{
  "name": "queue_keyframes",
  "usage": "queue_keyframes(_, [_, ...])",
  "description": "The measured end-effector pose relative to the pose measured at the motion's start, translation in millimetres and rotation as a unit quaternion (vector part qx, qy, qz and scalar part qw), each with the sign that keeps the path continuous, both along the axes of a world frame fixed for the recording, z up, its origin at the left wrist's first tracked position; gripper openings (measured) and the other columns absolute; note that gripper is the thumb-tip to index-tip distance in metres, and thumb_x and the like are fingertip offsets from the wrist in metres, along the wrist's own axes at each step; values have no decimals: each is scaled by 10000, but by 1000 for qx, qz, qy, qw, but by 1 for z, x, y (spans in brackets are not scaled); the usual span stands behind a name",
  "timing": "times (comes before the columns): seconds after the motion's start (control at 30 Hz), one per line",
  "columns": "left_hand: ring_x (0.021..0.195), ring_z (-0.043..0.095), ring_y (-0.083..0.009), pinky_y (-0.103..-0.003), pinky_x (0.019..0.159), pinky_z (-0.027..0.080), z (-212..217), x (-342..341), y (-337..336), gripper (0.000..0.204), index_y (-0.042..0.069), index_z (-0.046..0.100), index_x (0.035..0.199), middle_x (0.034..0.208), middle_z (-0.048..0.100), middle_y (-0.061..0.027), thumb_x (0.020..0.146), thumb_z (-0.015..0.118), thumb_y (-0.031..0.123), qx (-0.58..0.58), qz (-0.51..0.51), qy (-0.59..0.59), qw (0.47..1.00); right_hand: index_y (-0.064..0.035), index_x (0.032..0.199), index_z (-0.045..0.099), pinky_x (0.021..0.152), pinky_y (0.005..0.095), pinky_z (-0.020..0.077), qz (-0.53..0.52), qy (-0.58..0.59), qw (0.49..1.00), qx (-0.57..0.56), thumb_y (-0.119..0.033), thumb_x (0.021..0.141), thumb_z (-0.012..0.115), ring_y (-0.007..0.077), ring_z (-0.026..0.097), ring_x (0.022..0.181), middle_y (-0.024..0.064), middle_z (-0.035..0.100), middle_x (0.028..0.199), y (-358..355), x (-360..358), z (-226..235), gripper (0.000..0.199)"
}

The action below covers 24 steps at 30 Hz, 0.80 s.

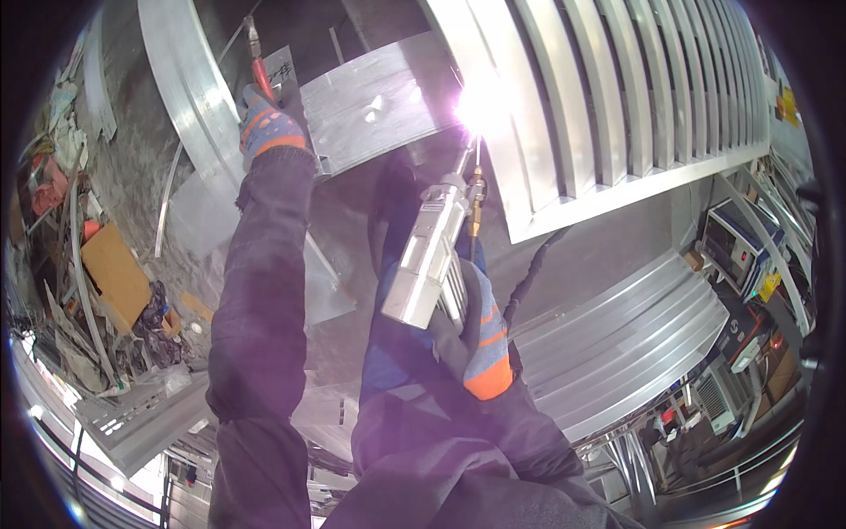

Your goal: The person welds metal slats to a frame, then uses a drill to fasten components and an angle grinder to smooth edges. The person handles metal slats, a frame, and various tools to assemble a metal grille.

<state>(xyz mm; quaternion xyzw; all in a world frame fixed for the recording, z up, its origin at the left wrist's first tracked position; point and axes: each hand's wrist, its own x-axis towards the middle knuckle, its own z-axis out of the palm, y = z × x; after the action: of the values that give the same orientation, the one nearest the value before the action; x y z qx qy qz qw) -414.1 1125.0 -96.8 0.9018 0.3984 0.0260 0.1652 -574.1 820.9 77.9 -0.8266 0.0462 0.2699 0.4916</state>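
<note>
My right hand [485, 339], in a grey glove with orange trim, is closed around the grip of a silver handheld welding gun [429, 251]. A brass wire-feed nozzle [477, 207] runs alongside the gun's tip. A white-violet glare burns where the tip meets the near-left edge of a louvred metal panel [529, 212], hiding the joint itself. At the upper left, my gloved left hand [271, 128] is closed on a red-handled tool [260, 75] whose metal end points away from me. Its exact kind is unclear. That hand is beside a flat metal sheet [374, 106].
Long curved metal strips [189, 79] lie left of my left arm. Ribbed metal sheets [630, 344] are stacked at the right, below the panel. A dark cable [526, 282] trails by my right hand. Scraps and a brown board [115, 275] are piled at the far left.
</note>
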Motion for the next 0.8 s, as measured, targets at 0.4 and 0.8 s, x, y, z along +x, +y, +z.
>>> queue_keyframes(0.4, [1220,575,-438,-453,999,499,-12,-21,10,694,-4,531,1338,1288,622,-273,880,761,464,78,-101,-77,989,-12,1098,603,756,394,522,-83,28,993,-84,-42,834,625,398,659,867,198,639,934,-182,-84,50,267])
queue_keyframes(0.8, [1000,671,-415,-463,880,526,83,-84,-130,521,-35,619,1250,1141,687,-269,976,630,408,-29,-27,-161,986,-8,1254,620,809,350,544,-393,100,906,-121,-297,898,737,238,697,928,128,733,1048,-400,-216,-31,473])
